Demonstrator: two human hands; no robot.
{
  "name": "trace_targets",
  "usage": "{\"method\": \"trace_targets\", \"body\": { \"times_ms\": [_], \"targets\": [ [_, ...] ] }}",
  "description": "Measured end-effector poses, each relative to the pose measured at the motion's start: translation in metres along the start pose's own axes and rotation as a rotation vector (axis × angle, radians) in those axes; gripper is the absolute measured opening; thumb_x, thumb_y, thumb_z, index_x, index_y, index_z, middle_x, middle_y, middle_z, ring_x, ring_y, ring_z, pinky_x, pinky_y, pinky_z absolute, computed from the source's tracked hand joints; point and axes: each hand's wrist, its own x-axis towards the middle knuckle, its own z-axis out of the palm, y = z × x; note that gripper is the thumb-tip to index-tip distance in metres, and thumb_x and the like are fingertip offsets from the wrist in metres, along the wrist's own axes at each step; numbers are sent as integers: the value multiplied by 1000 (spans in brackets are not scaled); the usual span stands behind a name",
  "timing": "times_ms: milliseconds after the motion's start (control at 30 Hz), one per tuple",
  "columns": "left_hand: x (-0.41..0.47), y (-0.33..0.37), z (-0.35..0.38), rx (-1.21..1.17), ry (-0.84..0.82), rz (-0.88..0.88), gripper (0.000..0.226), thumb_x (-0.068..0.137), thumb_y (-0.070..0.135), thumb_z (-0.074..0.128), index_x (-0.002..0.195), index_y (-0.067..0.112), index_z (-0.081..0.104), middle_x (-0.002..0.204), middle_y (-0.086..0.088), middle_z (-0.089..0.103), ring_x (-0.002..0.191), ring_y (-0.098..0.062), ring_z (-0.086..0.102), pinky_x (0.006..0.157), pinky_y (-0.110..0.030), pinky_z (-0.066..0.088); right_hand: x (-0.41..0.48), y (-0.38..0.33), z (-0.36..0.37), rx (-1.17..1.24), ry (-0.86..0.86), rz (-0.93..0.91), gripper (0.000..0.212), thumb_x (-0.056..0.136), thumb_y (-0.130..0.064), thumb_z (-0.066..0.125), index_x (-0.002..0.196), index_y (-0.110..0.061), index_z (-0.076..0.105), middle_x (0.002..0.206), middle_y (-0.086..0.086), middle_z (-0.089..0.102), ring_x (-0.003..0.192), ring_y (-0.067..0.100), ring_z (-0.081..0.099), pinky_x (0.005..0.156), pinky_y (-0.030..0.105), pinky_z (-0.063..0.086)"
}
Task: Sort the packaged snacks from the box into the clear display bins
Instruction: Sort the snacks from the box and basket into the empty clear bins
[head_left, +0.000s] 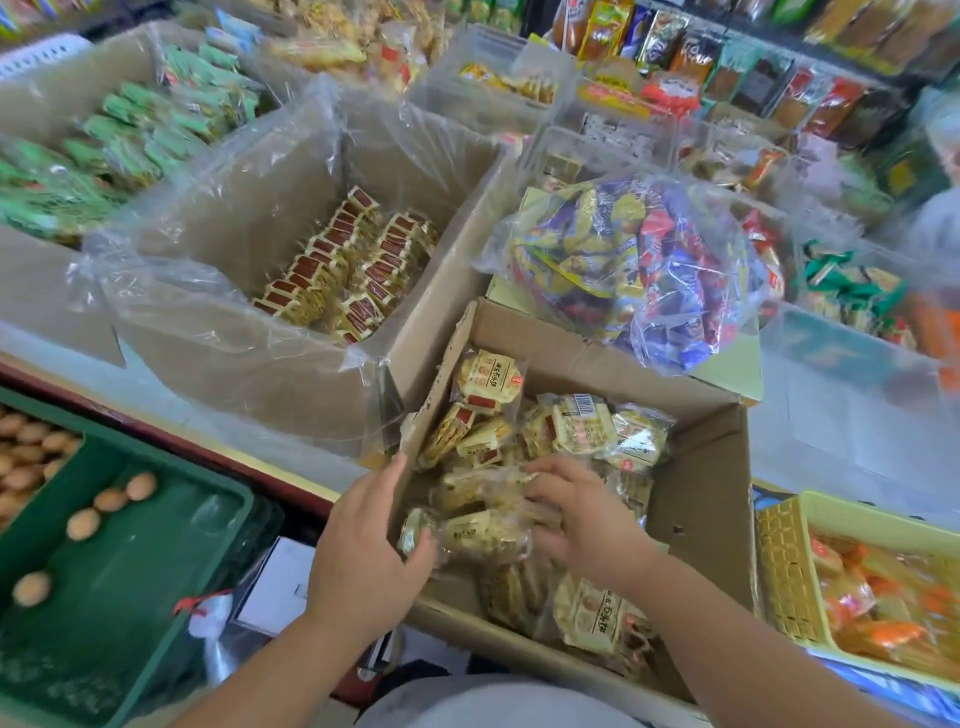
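**Hands at the cardboard box (701, 467) of snack packets (488, 382)**

Nearest the viewer, the left hand (363, 551) lies over the box's left wall. Its fingers are fairly straight and its spread thumb touches one end of a clump of packets. The right hand (587, 519) meets the clump from the other side, fingers curled round it (motion blur hides the exact grip).

The packets lie loose inside the box. They are cream with a red label patch and carry vertical printed characters too blurred to read. One shows a barcode (584, 402).

Left of the box stands a green crate (156, 545) holding eggs (140, 486). To the right is a yellow basket (779, 561) of orange packets (883, 634).

Beyond the box is a plastic-lined carton (260, 208) containing rows of red-and-gold packets (353, 260). Just to its right sits a clear bag of sweets (649, 260) in yellow, blue and red wrappers.

Farther back are clear display bins (540, 62), partly filled, with green packets (145, 124) at far left. A shelf of wrapped goods (727, 57) closes the scene, its labels illegible.
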Motion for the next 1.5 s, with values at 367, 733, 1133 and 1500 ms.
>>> {"method": "trace_targets", "body": {
  "times_ms": [367,733,1133,1500],
  "targets": [
    [1,32,-17,85,17,146,80,82,57,68,152,31,39,158,6,36,146,-16,29,120,-46,27,-62,3,-43,681,448,452,36,83,-23,83,103,-46,63,108,-21,65,62,1,51,56,19,48],
    [10,129,7,-1222,-833,-552,85,64,32,97,137,7,62,125,-19,72,109,-37,72,97,-63,51,-103,-37,-74,816,464,432,41,80,-25,85,114,-38,66,106,-20,69,83,3,63,73,23,51],
    [-23,220,93,-1451,-829,-659,75,35,15,106,105,8,81,121,-23,73,104,-42,73,77,-55,62,-182,65,-93,1438,487,542,77,74,-49,81,142,-40,48,114,-5,75,105,20,72,86,41,60],
    [-69,346,207,-1402,-446,-628,29,71,15,74,98,6,83,108,-19,78,86,-32,78,79,-52,63,-272,229,-153,1571,453,435,41,85,-13,73,118,-38,71,100,4,70,93,29,71,71,43,59]
  ]
}}
